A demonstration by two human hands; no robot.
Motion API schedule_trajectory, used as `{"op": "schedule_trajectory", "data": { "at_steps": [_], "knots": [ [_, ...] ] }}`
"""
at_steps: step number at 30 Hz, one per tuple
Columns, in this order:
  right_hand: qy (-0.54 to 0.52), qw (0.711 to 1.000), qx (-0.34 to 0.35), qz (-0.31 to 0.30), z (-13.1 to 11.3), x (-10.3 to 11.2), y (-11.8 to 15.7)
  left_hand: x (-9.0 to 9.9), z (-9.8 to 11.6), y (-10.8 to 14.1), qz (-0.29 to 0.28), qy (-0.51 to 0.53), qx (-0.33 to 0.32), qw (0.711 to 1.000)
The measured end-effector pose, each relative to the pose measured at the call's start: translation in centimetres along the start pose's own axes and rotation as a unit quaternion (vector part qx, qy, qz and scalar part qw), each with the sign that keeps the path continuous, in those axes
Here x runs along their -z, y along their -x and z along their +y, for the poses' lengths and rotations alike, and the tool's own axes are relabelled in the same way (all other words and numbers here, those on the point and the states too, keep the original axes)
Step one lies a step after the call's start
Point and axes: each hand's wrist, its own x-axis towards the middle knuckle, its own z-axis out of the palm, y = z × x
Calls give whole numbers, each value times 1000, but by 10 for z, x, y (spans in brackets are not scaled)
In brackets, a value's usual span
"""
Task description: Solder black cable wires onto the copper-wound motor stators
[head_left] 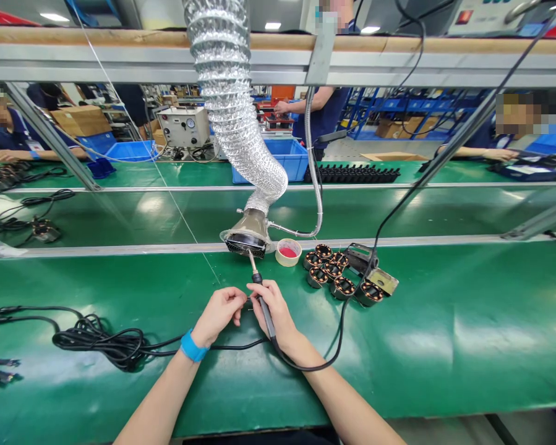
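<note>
My right hand [274,307] is closed around the dark handle of a soldering iron [267,318], whose metal tip points up and away from me, towards the fume hood. Beside it, my left hand [222,311], with a blue band on the wrist, is pinched shut at the fingertips. A short dark piece like black cable shows between the two hands; its end is hidden by fingers. A black cable [234,347] runs from a coiled bundle [104,341] on the left, under my left wrist, to below my right hand.
A fume hood [248,232] on a silver duct [231,93] hangs ahead. To its right are a tape roll [288,252] with red inside, several copper-wound stators [333,269] and a metal stand [363,259]. The iron's cord [340,334] loops right. Co-workers sit across the green bench [444,346].
</note>
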Motion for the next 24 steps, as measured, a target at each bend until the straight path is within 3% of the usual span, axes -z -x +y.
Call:
{"op": "schedule_trajectory", "data": {
  "at_steps": [7, 16, 24],
  "knots": [
    [9, 1000, 2, -5, 2, 0, 3, -3, -8, -1, 20, 53, 32, 998],
    [53, 986, -62, 145, -15, 26, 9, -5, -11, -1, 24, 82, 59, 995],
    [31, 989, -60, 134, -18, 27, 15, -5, -12, 1, 20, 82, 55, 995]
  ]
}}
